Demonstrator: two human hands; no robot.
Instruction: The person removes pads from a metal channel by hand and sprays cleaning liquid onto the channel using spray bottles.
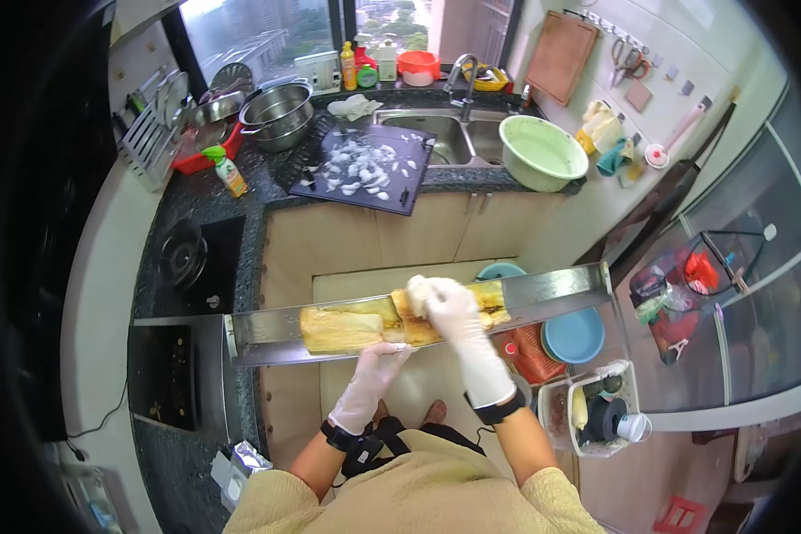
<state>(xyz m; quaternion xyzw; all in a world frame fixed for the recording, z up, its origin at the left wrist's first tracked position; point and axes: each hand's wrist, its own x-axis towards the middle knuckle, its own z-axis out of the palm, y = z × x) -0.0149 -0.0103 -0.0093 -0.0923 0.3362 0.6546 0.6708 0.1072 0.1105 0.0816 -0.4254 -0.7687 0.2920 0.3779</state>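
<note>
A long, shallow metal tray point(552, 298) lies across in front of me, its left end over the counter beside the stove. On it are yellow-stained, soaked-looking sheets point(340, 331), perhaps paper or cloth. My left hand point(371, 384), in a thin whitish glove, has its fingers closed on the tray's near edge. My right hand point(458, 325), gloved in white, is over the right part of the tray. Its fingers are closed around a crumpled pale wad point(416, 295), at the brownish, folded part of the stained sheets point(409, 322). Whether the wad is paper or cloth I cannot tell.
A dark board point(405, 173) with white foam patches lies by the sink point(449, 142). A pale green basin point(543, 151) stands to its right. Steel pots point(278, 116) and a spray bottle point(226, 171) are at left. A blue basin point(573, 335) and a white bin point(610, 409) stand low at right.
</note>
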